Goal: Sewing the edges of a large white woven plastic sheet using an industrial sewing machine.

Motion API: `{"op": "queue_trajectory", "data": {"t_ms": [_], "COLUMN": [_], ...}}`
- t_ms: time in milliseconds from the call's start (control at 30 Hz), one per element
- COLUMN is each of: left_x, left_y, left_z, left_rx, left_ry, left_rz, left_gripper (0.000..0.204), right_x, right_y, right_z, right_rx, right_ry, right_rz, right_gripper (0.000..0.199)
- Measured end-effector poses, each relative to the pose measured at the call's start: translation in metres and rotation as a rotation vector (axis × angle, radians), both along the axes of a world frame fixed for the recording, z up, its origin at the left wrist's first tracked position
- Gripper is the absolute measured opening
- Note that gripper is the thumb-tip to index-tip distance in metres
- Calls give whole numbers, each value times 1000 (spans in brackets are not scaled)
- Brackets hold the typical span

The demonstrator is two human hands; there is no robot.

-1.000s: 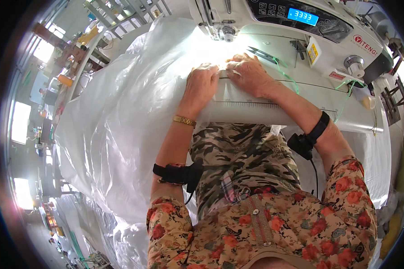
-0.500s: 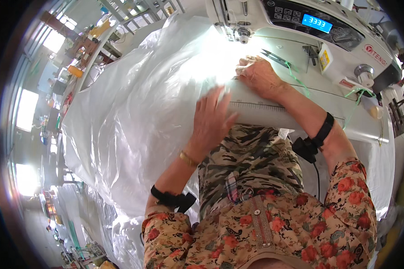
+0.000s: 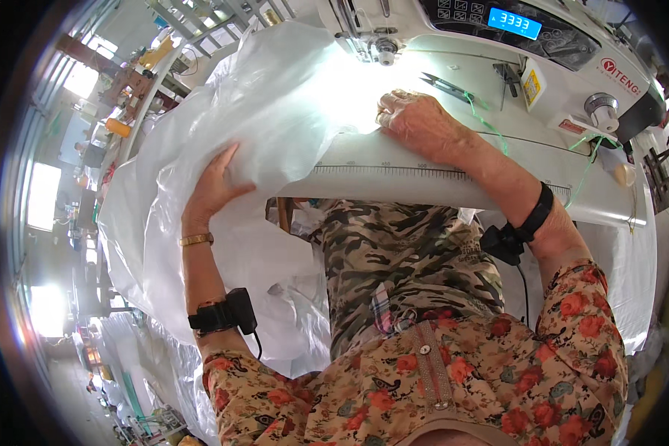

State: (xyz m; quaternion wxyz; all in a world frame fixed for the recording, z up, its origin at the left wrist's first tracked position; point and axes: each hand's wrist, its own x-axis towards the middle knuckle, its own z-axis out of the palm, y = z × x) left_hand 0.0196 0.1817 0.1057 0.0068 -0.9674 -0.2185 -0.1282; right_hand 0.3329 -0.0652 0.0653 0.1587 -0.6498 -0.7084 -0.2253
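Observation:
A large translucent white plastic sheet (image 3: 253, 111) lies in folds over the sewing table and hangs down on the left. Against its left part rests my left hand (image 3: 217, 186), thumb and fingers spread. My right hand (image 3: 424, 126) is closed, fingers curled down at the sheet's right edge, just below the presser foot area of a white sewing machine (image 3: 490, 41). Bright lamp glare hides the edge at its fingertips. Thread snips (image 3: 447, 88) lie behind that hand, with green thread (image 3: 487, 125) running beside them.
A printed ruler scale (image 3: 394, 169) runs along the table's near edge. The machine's handwheel (image 3: 600, 111) and a small black fixture (image 3: 508, 78) stand at right. On the far left, an orange spool (image 3: 117, 127) sits on a cluttered bench.
My left hand has swept left, away from my right hand, and the sheet has shifted left, uncovering more of the ruler. My right hand stays near the same spot.

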Motion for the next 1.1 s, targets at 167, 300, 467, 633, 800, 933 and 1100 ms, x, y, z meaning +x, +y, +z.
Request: {"op": "queue_trajectory", "data": {"t_ms": [167,300,467,633,800,933,1100], "left_x": [51,113,151,166,173,177,182], "left_y": [-108,-166,-115,-106,-92,-89,-86], "left_z": [30,-6,-42,-39,-39,-37,-35], "left_rx": [237,164,28,-188,-236,-278,-349], "left_ry": [-45,-371,-387,-485,-465,-470,-392], "left_rz": [-215,-519,-378,-436,-454,-455,-377], "left_gripper": [62,47,30,19,17,18,24], "right_x": [5,5,-3,-1,-4,-4,-2], "right_y": [-4,-2,0,6,5,5,7], "right_z": [-4,-7,-1,-8,-7,-5,-7], "right_rx": [-64,-94,-28,10,56,78,80], "right_ry": [-63,16,75,197,298,375,398], "right_rz": [-91,-64,-41,-129,-127,-117,-121], "right_gripper": [13,14,16,13,13,16,18]}}
